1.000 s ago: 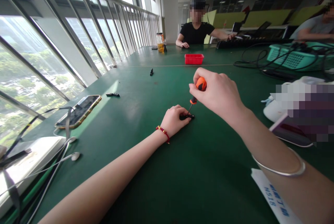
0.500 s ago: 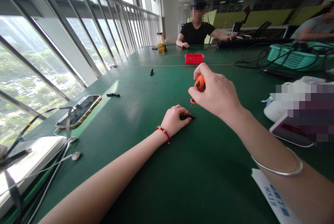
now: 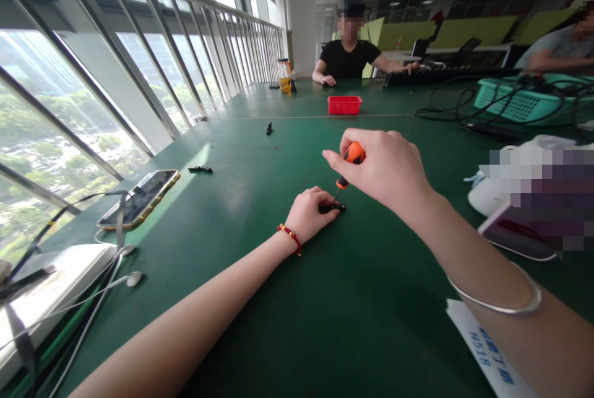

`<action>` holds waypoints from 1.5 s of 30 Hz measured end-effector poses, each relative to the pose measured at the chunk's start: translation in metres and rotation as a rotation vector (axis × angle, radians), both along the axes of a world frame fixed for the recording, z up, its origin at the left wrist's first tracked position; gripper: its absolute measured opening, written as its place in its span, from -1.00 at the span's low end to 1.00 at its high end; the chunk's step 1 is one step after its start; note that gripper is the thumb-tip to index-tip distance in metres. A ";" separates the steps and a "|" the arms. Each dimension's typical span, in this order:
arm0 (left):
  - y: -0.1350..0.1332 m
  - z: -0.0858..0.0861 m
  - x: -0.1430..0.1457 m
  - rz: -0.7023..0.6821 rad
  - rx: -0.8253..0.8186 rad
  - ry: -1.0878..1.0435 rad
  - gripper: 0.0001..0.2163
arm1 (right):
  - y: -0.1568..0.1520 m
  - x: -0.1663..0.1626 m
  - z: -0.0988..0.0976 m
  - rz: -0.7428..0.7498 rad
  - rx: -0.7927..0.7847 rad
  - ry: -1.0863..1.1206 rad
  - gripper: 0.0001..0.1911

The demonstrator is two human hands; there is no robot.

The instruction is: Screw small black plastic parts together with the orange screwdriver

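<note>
My left hand (image 3: 309, 212), with a red bead bracelet on its wrist, is closed and pins a small black part (image 3: 335, 207) flat on the green table (image 3: 260, 299). My right hand (image 3: 383, 169) is wrapped round the orange handle of a small screwdriver (image 3: 349, 161). The screwdriver stands nearly upright, tilted a little, with its tip down on the black part. A silver bangle sits on my right forearm.
A phone (image 3: 139, 197) lies at the left near white earphones (image 3: 132, 277) and a white device. Two small black parts (image 3: 200, 169) lie further out, a red tray (image 3: 344, 104) beyond. Cables, a teal basket (image 3: 524, 104) and white items fill the right. Two people sit at the far end.
My right hand has turned on the screwdriver handle, its fingers shifting round it, and the handle sits slightly lower. My left hand and the black part have stayed put.
</note>
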State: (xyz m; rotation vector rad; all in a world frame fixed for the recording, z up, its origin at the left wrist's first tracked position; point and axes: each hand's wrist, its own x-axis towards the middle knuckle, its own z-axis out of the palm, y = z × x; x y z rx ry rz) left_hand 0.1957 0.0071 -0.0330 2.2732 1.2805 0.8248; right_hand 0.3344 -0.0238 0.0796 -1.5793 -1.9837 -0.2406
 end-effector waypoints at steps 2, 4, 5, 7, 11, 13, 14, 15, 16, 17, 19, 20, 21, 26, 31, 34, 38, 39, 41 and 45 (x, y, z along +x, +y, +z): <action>0.000 0.000 0.000 0.001 -0.004 0.002 -0.94 | 0.001 0.001 -0.001 -0.008 0.009 -0.007 -0.73; 0.000 0.000 0.000 0.000 -0.003 0.004 -0.93 | 0.001 0.001 -0.002 0.000 0.030 0.008 -0.82; 0.000 0.000 0.000 0.000 -0.002 0.005 -0.93 | 0.002 0.001 -0.002 0.012 0.041 0.022 -0.82; 0.000 0.000 0.000 0.001 0.001 0.006 -0.94 | 0.003 0.000 -0.003 0.040 0.047 0.053 -0.76; 0.000 0.001 0.000 0.005 -0.003 0.001 -0.95 | 0.004 -0.001 -0.005 0.058 0.025 0.094 -0.76; -0.001 0.001 0.000 0.008 -0.004 -0.002 -0.94 | 0.003 -0.001 -0.005 0.057 0.021 0.120 -0.75; -0.001 0.001 0.000 0.010 -0.003 -0.004 -0.94 | 0.001 0.000 -0.003 0.057 0.024 0.138 -0.77; -0.001 0.001 0.000 0.013 -0.001 -0.005 -0.93 | -0.001 0.001 -0.001 0.055 0.037 0.160 -0.80; -0.001 0.001 0.000 0.016 0.001 -0.006 -0.93 | -0.003 0.002 0.003 0.048 0.063 0.185 -0.81; -0.001 0.001 0.000 0.017 0.002 -0.005 -0.92 | -0.005 0.003 0.008 0.035 0.103 0.216 -0.82; -0.001 0.000 -0.001 0.009 0.004 0.004 -0.91 | -0.007 0.007 0.021 -0.005 0.219 0.294 -0.82; -0.001 0.000 -0.001 0.005 0.007 0.009 -0.90 | -0.006 0.010 0.027 -0.024 0.282 0.334 -0.83; -0.001 0.000 -0.001 0.003 0.012 0.014 -0.89 | -0.004 0.013 0.033 -0.038 0.332 0.374 -0.82; -0.002 0.001 -0.001 0.013 0.033 0.025 -0.84 | 0.014 0.026 0.018 0.100 0.224 0.351 -0.78; -0.003 0.001 -0.001 0.003 0.032 0.005 -0.89 | 0.011 0.033 -0.063 0.098 -0.104 0.198 -0.76; -0.004 0.002 0.000 0.030 0.045 -0.045 -0.90 | 0.008 0.036 -0.095 0.087 -0.188 0.156 -0.77; -0.005 0.003 0.000 0.053 0.044 -0.083 -0.94 | 0.011 0.037 -0.109 0.202 -0.285 0.169 -0.77; -0.005 0.004 0.000 0.054 0.040 -0.089 -0.94 | 0.013 0.037 -0.110 0.229 -0.296 0.189 -0.79; -0.005 0.004 0.000 0.052 0.028 -0.106 -0.94 | 0.017 0.038 -0.111 0.265 -0.311 0.220 -0.81; -0.005 0.005 0.000 0.009 0.003 -0.120 -0.90 | 0.020 0.043 -0.115 0.282 -0.319 0.249 -0.81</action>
